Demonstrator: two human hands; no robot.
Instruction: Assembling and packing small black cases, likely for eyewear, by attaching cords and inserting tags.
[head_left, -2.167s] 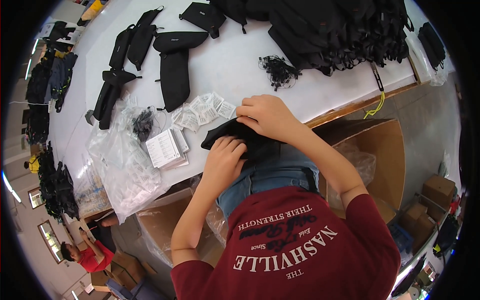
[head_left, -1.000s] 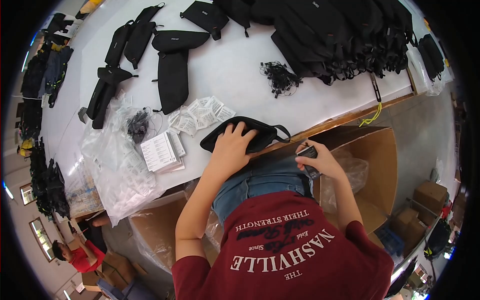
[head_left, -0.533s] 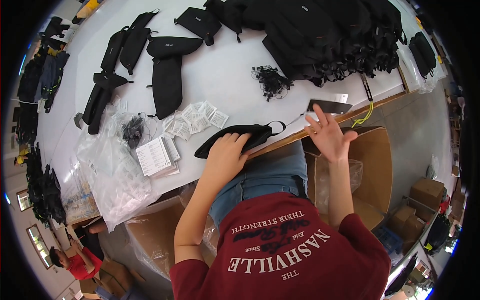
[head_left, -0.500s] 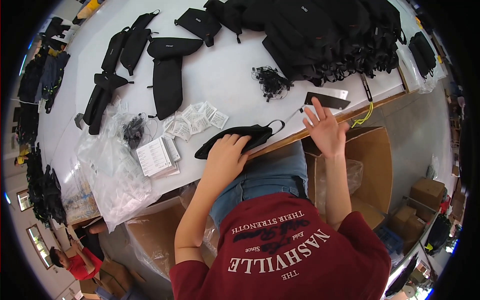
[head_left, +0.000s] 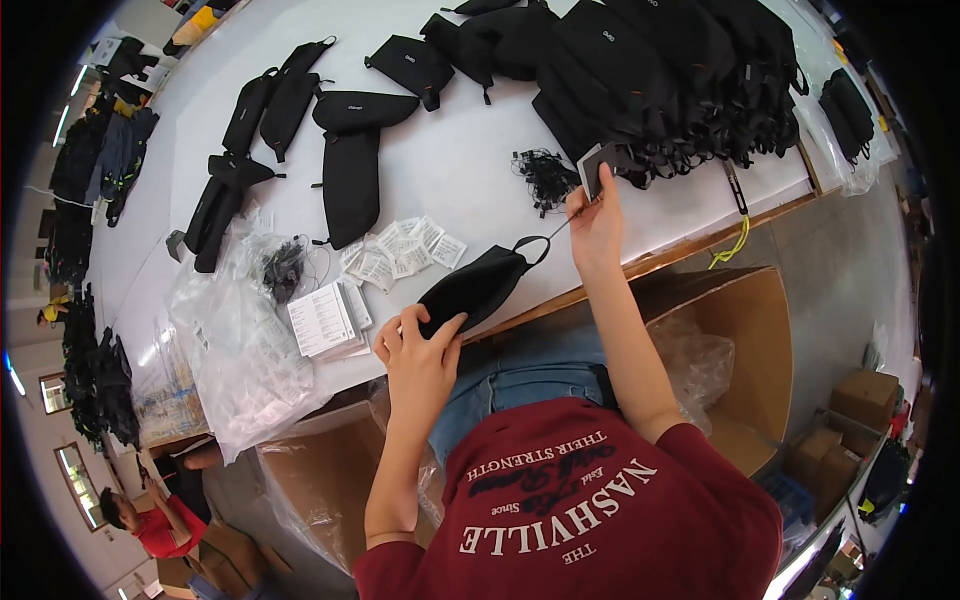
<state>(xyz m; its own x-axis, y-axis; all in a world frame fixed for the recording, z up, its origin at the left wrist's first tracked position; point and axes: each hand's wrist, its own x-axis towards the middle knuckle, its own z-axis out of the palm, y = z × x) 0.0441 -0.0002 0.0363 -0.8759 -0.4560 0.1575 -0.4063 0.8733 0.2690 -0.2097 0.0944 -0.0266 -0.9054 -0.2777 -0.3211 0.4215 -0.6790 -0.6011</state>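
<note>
A small black fabric pouch (head_left: 474, 287) lies slanted at the table's near edge, its loop strap (head_left: 537, 250) at the upper right end. My left hand (head_left: 415, 362) is closed on the pouch's lower left end, thumb and fingers on the fabric. Raised to the right of it, my right hand (head_left: 597, 228) pinches a folded hang tag (head_left: 593, 170), dark on one side and pale on the other. A thin cord runs from near the strap toward my right hand. Just left of the tag lies a tangle of black tag cords (head_left: 545, 182).
Beyond the tag, black bags (head_left: 640, 90) are heaped at the back right. More pouches (head_left: 350, 185) lie at the back left. Small white packets (head_left: 405, 250), stacked printed cards (head_left: 325, 322) and a clear plastic bag (head_left: 250, 370) sit at left. An open cardboard box (head_left: 745, 350) stands below the table edge.
My right hand has gone from spread fingers beside the tag to holding it up, folded, farther left. My left hand has slid to the pouch's lower left end, and the pouch is tilted more steeply.
</note>
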